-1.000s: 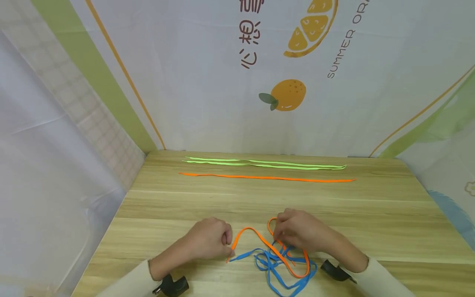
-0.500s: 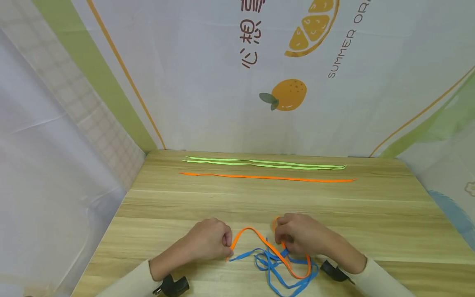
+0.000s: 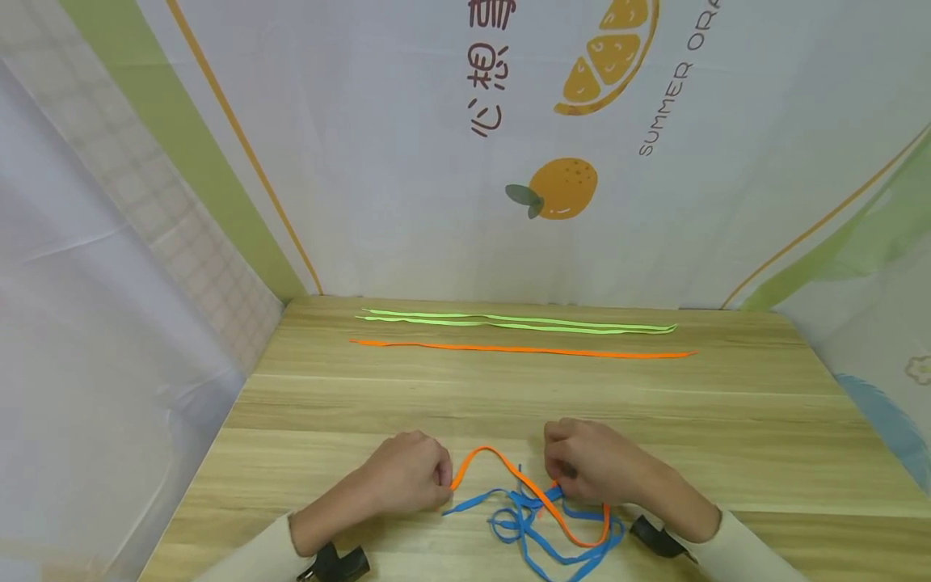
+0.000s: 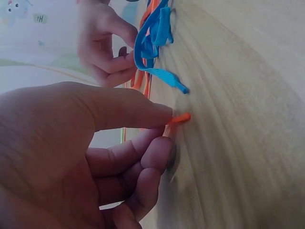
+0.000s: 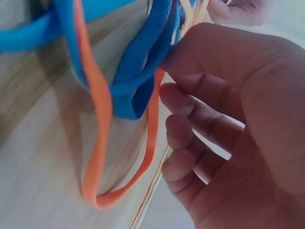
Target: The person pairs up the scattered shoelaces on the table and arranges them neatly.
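Note:
My left hand [image 3: 410, 473] pinches an orange shoelace [image 3: 486, 448] near one end between thumb and forefinger. The lace's short orange tip [image 4: 181, 117] sticks out past the thumb in the left wrist view. From there the lace arcs across a tangled blue shoelace [image 3: 473, 503] toward my right hand [image 3: 596, 461]. The right thumb and forefinger pinch the orange lace beside blue strands. In the right wrist view, an orange loop [image 5: 97, 119] hangs below the blue loops [image 5: 126, 102]. The pinched spot itself is hidden behind the right fingers.
Farther back on the wooden table [image 3: 327, 388] lies another orange shoelace [image 3: 524, 348], stretched straight. Behind it runs a doubled lime-green shoelace [image 3: 567, 328]. A white printed curtain [image 3: 407, 202] hangs at the table's rear edge. Each wrist wears a black camera mount [image 3: 342, 563].
My right hand has shifted slightly toward me and to the right. The orange loop that showed beyond its fingers is out of sight in the head view. The left hand stays nearly still.

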A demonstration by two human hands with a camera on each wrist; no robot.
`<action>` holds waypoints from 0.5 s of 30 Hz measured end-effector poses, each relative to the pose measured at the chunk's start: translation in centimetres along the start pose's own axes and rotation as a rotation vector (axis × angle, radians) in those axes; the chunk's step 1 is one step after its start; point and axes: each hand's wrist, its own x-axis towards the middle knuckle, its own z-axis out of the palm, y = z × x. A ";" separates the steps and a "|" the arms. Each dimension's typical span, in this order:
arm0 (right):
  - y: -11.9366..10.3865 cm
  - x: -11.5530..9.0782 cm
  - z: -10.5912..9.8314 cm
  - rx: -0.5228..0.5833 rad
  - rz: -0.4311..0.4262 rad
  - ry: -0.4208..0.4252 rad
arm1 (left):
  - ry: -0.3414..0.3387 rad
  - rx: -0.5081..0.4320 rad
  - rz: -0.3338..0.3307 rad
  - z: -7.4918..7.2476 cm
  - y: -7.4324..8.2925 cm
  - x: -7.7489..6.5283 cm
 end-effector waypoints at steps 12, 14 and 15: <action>0.3 -0.3 0.1 0.019 0.033 0.129 | 0.058 0.019 -0.024 -0.7 -0.2 -0.4; 0.3 -0.3 0.1 0.032 0.047 0.130 | 0.062 0.020 -0.022 -0.8 -0.3 -0.4; 0.2 -0.3 0.1 0.041 0.055 0.129 | 0.062 0.016 -0.025 -0.9 -0.3 -0.4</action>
